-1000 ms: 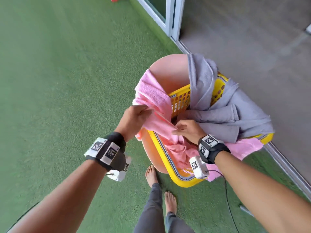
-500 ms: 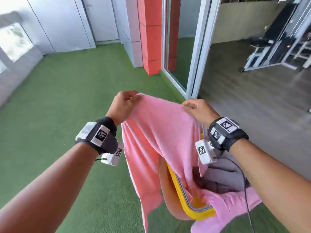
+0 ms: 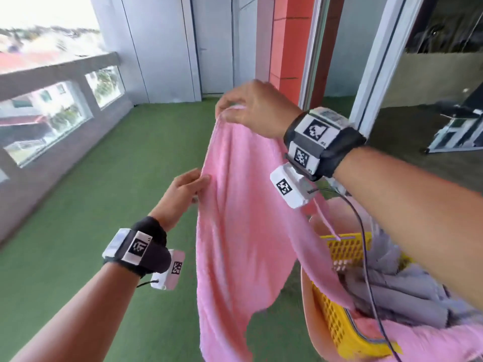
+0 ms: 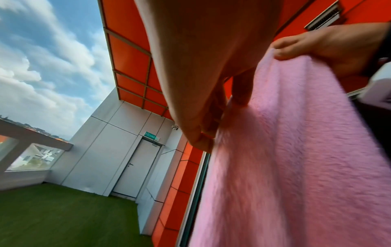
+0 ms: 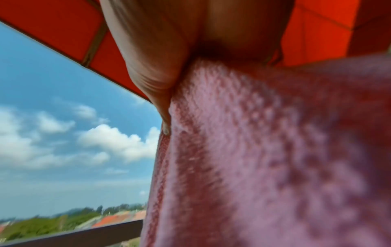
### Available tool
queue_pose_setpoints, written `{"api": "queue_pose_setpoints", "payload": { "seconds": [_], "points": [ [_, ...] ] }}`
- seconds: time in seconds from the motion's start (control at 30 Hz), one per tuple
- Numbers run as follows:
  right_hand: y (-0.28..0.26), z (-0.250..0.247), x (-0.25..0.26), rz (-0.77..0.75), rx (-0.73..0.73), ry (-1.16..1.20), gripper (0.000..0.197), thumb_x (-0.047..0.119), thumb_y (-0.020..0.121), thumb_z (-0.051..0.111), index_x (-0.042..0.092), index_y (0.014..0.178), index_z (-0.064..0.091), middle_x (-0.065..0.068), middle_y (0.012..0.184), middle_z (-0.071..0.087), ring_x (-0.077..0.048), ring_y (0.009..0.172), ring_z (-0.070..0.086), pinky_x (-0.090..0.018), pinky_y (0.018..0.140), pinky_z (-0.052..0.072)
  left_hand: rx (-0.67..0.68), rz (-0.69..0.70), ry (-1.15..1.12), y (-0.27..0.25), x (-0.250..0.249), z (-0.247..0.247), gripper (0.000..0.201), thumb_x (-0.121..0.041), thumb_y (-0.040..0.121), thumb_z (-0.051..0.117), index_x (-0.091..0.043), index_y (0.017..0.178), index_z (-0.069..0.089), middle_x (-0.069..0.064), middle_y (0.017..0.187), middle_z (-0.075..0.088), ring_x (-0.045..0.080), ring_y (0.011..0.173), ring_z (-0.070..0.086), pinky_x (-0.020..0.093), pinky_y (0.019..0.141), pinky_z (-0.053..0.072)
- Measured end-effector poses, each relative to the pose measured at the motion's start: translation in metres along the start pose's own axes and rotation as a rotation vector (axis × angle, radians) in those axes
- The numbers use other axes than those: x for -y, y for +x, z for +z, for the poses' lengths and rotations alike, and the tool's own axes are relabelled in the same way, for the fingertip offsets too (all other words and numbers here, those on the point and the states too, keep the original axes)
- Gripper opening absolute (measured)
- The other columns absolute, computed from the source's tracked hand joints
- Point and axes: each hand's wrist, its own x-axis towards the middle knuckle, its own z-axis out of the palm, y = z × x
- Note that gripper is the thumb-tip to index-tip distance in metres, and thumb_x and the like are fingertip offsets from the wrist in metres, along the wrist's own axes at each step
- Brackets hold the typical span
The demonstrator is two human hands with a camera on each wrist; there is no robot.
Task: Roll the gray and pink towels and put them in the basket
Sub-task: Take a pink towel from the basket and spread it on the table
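The right hand [image 3: 257, 108] pinched the pink towel [image 3: 243, 231] at its top. The left hand [image 3: 183, 192] pinched its edge lower down. A green door sign [image 4: 150, 135] read "KELUAR".

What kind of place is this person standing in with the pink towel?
Probably a covered balcony or rooftop terrace high up on a building. Green artificial turf covers the floor, a low wall with glass panels looks out over rooftops and trees, and open sky shows beyond the orange ceiling.

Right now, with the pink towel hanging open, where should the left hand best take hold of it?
On the towel's free left edge, coming in from the left, level with the right hand, which pinches the top. The left hand sits lower on that edge, so the cloth hangs slanted; a higher grip would likely level it.
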Motion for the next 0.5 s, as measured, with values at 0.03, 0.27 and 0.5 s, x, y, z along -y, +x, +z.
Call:
{"api": "queue_pose_setpoints", "payload": {
  "seconds": [0.03, 0.27, 0.5],
  "points": [
    [0.005, 0.011, 0.010, -0.001, 0.029, -0.018, 0.014, 0.022, 0.085, 0.061, 0.028, 0.090, 0.073, 0.008, 0.099, 0.072, -0.011, 0.098, 0.063, -0.025, 0.091, 0.045, 0.025, -0.005, -0.048, -0.011, -0.001, 0.002, 0.034, -0.035, 0.088, 0.057, -0.009, 0.109, 0.064, 0.006, 0.106, 0.066, 0.019, 0.093, 0.058, 0.040, 0.085, 0.041],
    [-0.012, 0.078, 0.013, 0.081, 0.011, 0.102, 0.012, 0.020, 0.085, 0.063, 0.019, 0.089, 0.075, 0.009, 0.094, 0.072, -0.006, 0.097, 0.063, -0.019, 0.094, 0.044, -0.077, 0.073, -0.159, -0.043, -0.008, -0.001, 0.024, -0.025, 0.095, 0.054, -0.014, 0.075, 0.046, 0.000, 0.072, 0.043, 0.016, 0.066, 0.040, 0.031, 0.060, 0.034],
    [-0.107, 0.146, -0.042, 0.343, 0.164, 0.288, 0.051, 0.051, 0.086, 0.063, 0.005, 0.066, 0.056, -0.001, 0.061, 0.042, -0.009, 0.059, 0.037, -0.032, 0.058, 0.029, -0.008, -0.013, 0.025, -0.049, 0.018, -0.012, 0.028, -0.022, 0.095, 0.055, 0.000, 0.078, 0.053, 0.007, 0.072, 0.043, 0.018, 0.065, 0.039, 0.030, 0.056, 0.031]
  ]
}}
